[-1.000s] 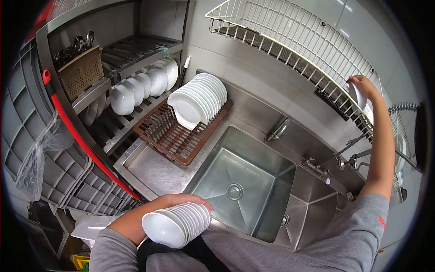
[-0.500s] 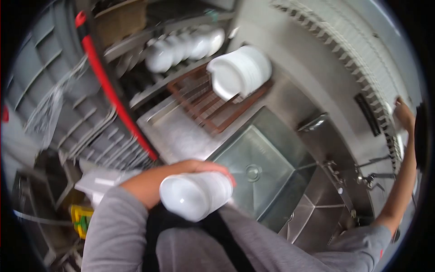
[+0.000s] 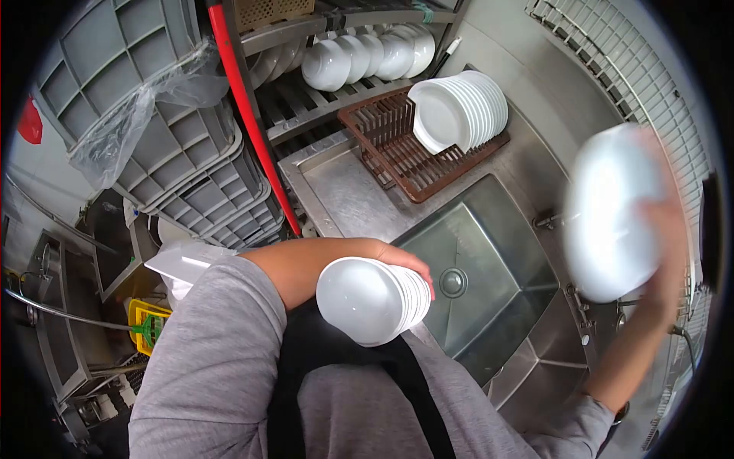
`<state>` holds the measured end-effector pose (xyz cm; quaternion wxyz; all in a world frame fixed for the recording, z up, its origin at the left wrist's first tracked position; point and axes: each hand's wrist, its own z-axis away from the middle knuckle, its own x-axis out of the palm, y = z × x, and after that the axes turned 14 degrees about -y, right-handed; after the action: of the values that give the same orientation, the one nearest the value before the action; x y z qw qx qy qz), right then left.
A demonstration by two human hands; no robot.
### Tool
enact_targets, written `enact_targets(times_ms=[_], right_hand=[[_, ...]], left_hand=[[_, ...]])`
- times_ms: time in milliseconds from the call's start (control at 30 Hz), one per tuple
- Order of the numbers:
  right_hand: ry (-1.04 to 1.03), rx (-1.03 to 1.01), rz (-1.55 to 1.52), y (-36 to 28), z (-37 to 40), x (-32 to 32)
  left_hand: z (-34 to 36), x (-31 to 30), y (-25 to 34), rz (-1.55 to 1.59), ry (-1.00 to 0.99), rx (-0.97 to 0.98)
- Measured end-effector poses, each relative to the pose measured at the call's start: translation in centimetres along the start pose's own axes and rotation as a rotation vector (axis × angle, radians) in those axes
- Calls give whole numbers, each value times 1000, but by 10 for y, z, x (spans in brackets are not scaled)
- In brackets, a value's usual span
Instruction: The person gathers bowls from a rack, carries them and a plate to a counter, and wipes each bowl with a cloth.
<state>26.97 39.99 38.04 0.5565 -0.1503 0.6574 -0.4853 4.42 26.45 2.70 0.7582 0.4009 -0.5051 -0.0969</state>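
Note:
Against my body I carry a stack of white bowls [image 3: 359, 301], tipped on its side with the top bowl's hollow facing left. My left hand [image 3: 409, 264] wraps round the far end of the stack; its fingertips show at the edge. Off to the right, my right hand [image 3: 661, 237] grips another white bowl [image 3: 608, 218], blurred by motion. That bowl is apart from the stack, in front of the wire rack [image 3: 612, 69] on the wall.
Below is a steel sink [image 3: 489, 252] with taps at its right. A brown dish rack [image 3: 424, 187] holds upright white plates [image 3: 451, 111]. Behind it, a metal shelf [image 3: 306, 122] bears several bowls. Grey crates [image 3: 164, 145] and a red pole [image 3: 248, 115] stand at left.
My right hand has come away from the wire rack, bringing a white bowl inward. The left hand still holds the stack. The whole view has shifted and sharpened.

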Motion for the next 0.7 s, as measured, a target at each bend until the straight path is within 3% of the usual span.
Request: enact_targets(times_ms=[33, 100, 133, 300, 433, 500, 567, 700], right_hand=[[-78, -308, 157, -23, -12, 83], [-598, -448, -23, -6, -24, 135], [-682, -501, 31, -6, -26, 158], [-671, -657, 255, 5, -35, 208], [-577, -618, 227, 18, -38, 221], [-739, -431, 244, 27, -46, 232], [-745, -422, 339, 35, -48, 245], [-730, -413, 219, 52, -51, 247]], left_hand=[[12, 24, 11, -114, 186, -21], [16, 30, 17, -100, 197, 16], [18, 30, 20, -78, 170, 36], [28, 26, 19, -47, 108, 59], [25, 20, 13, -25, 67, 42], [21, 17, 11, -7, 46, 21], [14, 12, 15, -11, 16, -17], [-3, 7, 31, -35, -30, -153]])
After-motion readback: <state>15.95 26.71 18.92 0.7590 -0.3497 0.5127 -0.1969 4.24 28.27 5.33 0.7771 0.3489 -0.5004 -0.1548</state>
